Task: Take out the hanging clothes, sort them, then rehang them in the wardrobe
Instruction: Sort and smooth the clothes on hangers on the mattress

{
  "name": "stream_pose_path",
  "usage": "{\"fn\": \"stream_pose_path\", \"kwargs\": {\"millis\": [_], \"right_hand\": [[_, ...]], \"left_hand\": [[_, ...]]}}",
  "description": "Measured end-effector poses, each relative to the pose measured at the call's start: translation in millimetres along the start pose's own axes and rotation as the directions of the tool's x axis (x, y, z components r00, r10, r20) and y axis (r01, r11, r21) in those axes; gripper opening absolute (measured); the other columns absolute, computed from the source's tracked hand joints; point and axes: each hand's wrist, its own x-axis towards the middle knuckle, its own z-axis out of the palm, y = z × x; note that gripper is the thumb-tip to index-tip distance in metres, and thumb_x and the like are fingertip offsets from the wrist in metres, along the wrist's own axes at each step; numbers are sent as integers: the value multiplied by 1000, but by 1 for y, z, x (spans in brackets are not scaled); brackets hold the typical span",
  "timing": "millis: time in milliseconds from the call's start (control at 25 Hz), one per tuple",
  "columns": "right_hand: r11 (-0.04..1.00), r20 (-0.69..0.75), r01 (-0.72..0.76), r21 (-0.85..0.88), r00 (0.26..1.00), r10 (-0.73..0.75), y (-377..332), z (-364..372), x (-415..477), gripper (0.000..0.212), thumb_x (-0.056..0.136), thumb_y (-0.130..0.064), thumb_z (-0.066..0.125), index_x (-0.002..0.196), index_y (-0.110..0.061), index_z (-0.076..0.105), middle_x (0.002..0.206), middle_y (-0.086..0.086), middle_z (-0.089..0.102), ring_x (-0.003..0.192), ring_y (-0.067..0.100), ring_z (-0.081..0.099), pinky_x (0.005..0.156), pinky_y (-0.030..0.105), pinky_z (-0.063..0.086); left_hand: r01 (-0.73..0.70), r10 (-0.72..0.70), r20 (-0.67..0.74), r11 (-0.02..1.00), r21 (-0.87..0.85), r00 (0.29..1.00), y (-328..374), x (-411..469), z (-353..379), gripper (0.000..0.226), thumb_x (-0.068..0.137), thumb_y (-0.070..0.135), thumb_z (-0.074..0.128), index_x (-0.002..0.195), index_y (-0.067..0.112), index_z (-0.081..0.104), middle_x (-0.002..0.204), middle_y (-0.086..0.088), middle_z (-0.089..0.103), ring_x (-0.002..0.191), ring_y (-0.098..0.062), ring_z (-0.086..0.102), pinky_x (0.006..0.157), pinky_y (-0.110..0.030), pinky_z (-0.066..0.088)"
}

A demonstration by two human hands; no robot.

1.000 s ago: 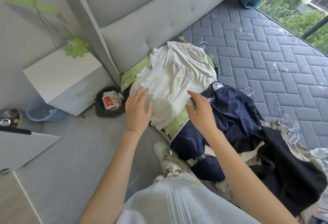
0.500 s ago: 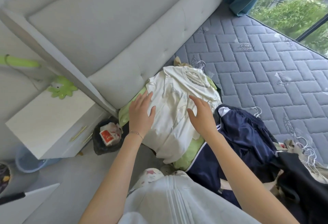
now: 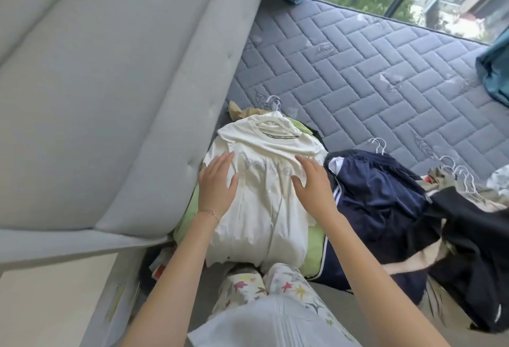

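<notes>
1. Left hand and right hand lie flat, fingers spread, palms down on the white tee. Neither grips anything, so the cloth can slide under them.
2. The tee is on its hanger, topmost on a pile at the bed's corner, right against the headboard. Its hem droops off the edge toward the person's knees. Press or drag too hard and I'd expect the whole tee to slip to the floor.
3. A green garment sits right under it, also near the edge. Lifting the tee carelessly could pull this along and spoil the sorting.
4. The navy garment touches the pile on the right. Sleeves or hooks may tangle if piles get shoved together.
5. Further right, a black garment and a bunch of white hooks are heaped loosely. Snagging looks likely there.
6. The mattress beyond is free; nothing is rehung yet, wardrobe not in view.
</notes>
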Motion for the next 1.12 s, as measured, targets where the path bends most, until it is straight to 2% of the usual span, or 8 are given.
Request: {"fn": "stream_pose_path", "kwargs": {"millis": [160, 280, 400, 520, 720, 800, 960, 1120], "right_hand": [[999, -47, -42, 19, 998, 43, 12, 15, 42, 49, 91, -13, 59, 139, -12, 49, 139, 7, 50, 129, 26, 43, 107, 31, 30], [995, -35, -91, 49, 995, 93, 33, 40, 77, 49, 90, -11, 59, 138, -9, 49, 139, 10, 50, 130, 29, 43, 108, 33, 29], [992, -14, -125, 35, 992, 126, 63, 71, 116, 50, 90, -11, 59, 139, -8, 49, 141, 11, 49, 132, 29, 42, 110, 34, 29], [983, 11, -181, 32, 983, 181, 96, 99, 157, 51, 90, -10, 57, 140, -10, 46, 143, 9, 47, 133, 26, 40, 109, 32, 27], [971, 43, -240, 1, 970, 240, 154, 147, 225, 54, 90, -12, 57, 143, -12, 44, 144, 9, 47, 134, 29, 39, 111, 38, 31], [964, 55, -260, -50, 963, 262, 174, 164, 248, 55, 92, -18, 58, 145, -13, 42, 147, 8, 45, 136, 29, 37, 112, 40, 29], [930, 111, -323, -174, 932, 344, 211, 190, 285, 67, 94, -43, 55, 152, -23, 26, 160, 2, 22, 148, 25, 12, 118, 48, 12], [929, 132, -320, -185, 929, 346, 237, 208, 300, 76, 88, -52, 58, 152, -25, 26, 161, 0, 19, 149, 22, 11, 118, 50, 7]], "left_hand": [[-36, 37, 32, 999, -27, 999, -10, 60, 28, 50, 92, 27, 52, 141, 19, 47, 146, 0, 47, 137, -20, 40, 109, -51, 32], [-69, 71, 29, 996, -60, 997, -21, 103, 59, 48, 93, 21, 58, 140, 16, 49, 146, -2, 47, 135, -20, 42, 110, -42, 31], [-79, 82, 59, 996, -48, 995, -42, 146, 101, 47, 93, 17, 60, 138, 12, 50, 145, -5, 48, 136, -24, 41, 112, -33, 23], [-69, 66, 135, 997, 17, 989, -68, 180, 141, 48, 94, 20, 58, 140, 15, 47, 147, -3, 46, 140, -25, 36, 113, -42, 21], [-48, 20, 229, 992, 118, 973, -106, 230, 200, 49, 96, 24, 54, 143, 18, 43, 151, -2, 40, 143, -23, 29, 116, -48, 19], [-30, -8, 239, 988, 155, 971, -116, 250, 221, 52, 95, 25, 54, 145, 18, 41, 152, -2, 37, 143, -21, 27, 116, -47, 17], [-46, 2, 232, 982, 183, 973, -134, 286, 253, 55, 96, 24, 53, 148, 19, 35, 155, -4, 33, 145, -21, 23, 115, -45, 18], [10, -55, 235, 982, 187, 970, -146, 304, 281, 49, 97, 29, 51, 145, 19, 42, 149, -1, 42, 142, -22, 30, 115, -49, 18]]}}
